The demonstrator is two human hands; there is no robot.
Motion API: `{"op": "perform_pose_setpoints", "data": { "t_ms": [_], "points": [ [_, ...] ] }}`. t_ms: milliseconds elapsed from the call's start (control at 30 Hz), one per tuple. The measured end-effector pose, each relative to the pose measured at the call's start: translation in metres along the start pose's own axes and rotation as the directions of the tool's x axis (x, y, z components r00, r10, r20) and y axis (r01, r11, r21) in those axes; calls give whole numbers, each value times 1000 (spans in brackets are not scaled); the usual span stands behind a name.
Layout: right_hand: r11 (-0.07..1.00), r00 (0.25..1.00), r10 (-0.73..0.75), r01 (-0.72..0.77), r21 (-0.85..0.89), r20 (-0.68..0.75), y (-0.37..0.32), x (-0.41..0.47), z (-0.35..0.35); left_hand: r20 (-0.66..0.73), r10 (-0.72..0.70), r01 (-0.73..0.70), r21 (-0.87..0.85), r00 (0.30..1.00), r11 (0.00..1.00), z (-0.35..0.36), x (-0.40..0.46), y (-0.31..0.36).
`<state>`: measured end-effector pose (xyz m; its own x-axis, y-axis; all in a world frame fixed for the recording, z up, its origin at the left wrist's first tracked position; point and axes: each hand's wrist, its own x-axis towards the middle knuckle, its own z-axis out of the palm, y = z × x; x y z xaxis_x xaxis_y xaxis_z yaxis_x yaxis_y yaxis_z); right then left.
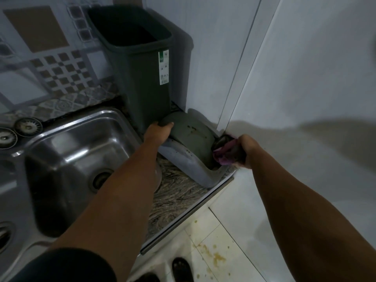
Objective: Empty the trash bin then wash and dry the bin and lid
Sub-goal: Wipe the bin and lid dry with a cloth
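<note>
Pale floor tiles [205, 237] lie nearest me, spotted with yellowish stains, and I see dark sandals [181, 269] at the bottom edge. My two bare forearms reach forward from there, a dark sleeve [67, 265] on the left one.

To the left sits the steel sink [67, 151], its drain [100, 178] visible in the basin and two strainer plugs [28, 126] lying on its far left rim. Right of the sink runs a strip of marbled stone table [179, 192] ending at a metal edge.

On that strip lies the bin lid [189, 145], a grey frame with a darker domed flap, tilted up toward the wall. My left hand [157, 132] grips its far left edge, fingers curled over the flap's rim. My right hand [247, 149] is at the lid's right end, its grip pressed together around a pink-purple cloth [225, 152] which touches the lid's right corner beside the wall.

Just beyond the lid, touching it, the dark green trash bin [142, 78] stands upright on the table in the corner, open at the top, its inside dark, with a white label [164, 67] on its right face. Patterned tiles [57, 70] cover the far left wall; a plain pale panel [295, 78] fills the right.
</note>
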<state>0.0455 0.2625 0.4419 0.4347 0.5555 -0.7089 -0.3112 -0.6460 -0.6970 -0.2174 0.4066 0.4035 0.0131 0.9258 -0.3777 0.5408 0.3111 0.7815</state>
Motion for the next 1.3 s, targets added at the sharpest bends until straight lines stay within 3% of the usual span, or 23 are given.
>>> {"op": "perform_pose_setpoints", "data": {
  "t_ms": [233,333,500,567,667,767,933,1000,1133,1300],
  "points": [
    [978,988,-154,151,-144,-12,1,-5,0,-1,6,-6,-264,1000,965,-11,-23,-22],
    [987,990,-143,143,-74,0,16,46,-8,23,32,-20,-402,999,915,-14,-37,-21],
    [985,986,-151,143,-100,-70,23,6,1,-13,-21,19,-164,1000,986,-12,-42,-34],
    [985,981,-140,125,-116,-131,32,9,-1,26,-9,13,-138,1000,990,-9,-39,-38],
    [986,989,-137,131,-100,-61,40,29,-2,76,-29,39,-142,997,989,-5,-37,-33],
    [969,987,-161,159,-191,1,37,32,-2,68,-69,79,-165,995,983,-4,-38,-27],
    [983,981,-170,161,-89,-98,27,23,-3,29,-78,83,-281,997,956,-21,-61,-28],
    [970,974,-215,205,-128,-67,22,-16,10,-2,-102,96,-329,995,940,-36,-78,-35],
    [952,957,-285,277,-133,-47,12,-57,29,-2,-229,200,-479,973,854,-66,-106,-68],
    [936,960,-270,281,-211,79,15,-5,54,-11,-346,287,-535,938,795,-89,-120,-135]
  ]
}}
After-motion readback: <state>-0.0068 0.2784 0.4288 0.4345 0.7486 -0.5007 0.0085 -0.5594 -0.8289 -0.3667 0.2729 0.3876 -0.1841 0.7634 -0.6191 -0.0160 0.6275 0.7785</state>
